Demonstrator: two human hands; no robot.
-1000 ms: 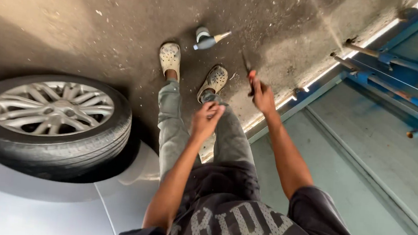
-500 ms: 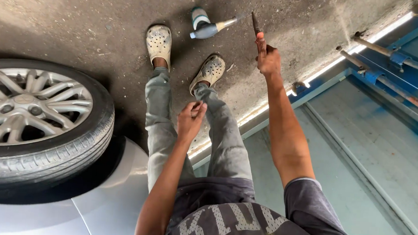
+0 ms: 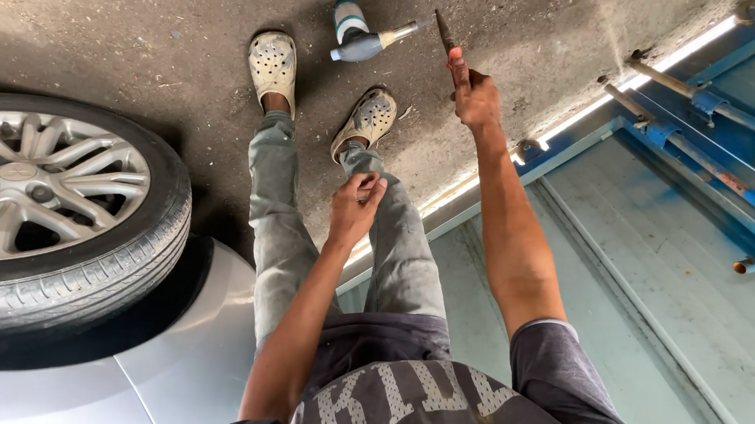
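Closest to the camera was the person's dark shirt [image 3: 416,412] with big pale letters on it. Two bare arms reached out from it, over legs in grey trousers [image 3: 278,222].

The left hand [image 3: 355,206] hung in front of the legs, above the knees. Its fingers were curled in loosely and it had nothing in it.

Off to the left side was a silver car [image 3: 113,380]. Its wheel [image 3: 45,213] had a black tyre and a shiny silver rim with thin spokes.

The right hand [image 3: 475,94] was stretched out farther, past the feet. Its fingers were closed tight around a thin, dark, rusty metal tool [image 3: 445,33]. The tool stuck straight out from the hand, and its tip ended near the bottle on the ground.

The feet wore pale clogs [image 3: 272,65] with little holes in them. They stood on a rough, dirty concrete floor [image 3: 122,30].

Just past the feet a blue and white bottle [image 3: 364,36] lay on its side on the floor. It had a long thin nozzle, and the nozzle pointed toward the tool.

To the right were a blue metal frame [image 3: 717,113] and a pale sheet wall [image 3: 677,289] with blue paint smudges.
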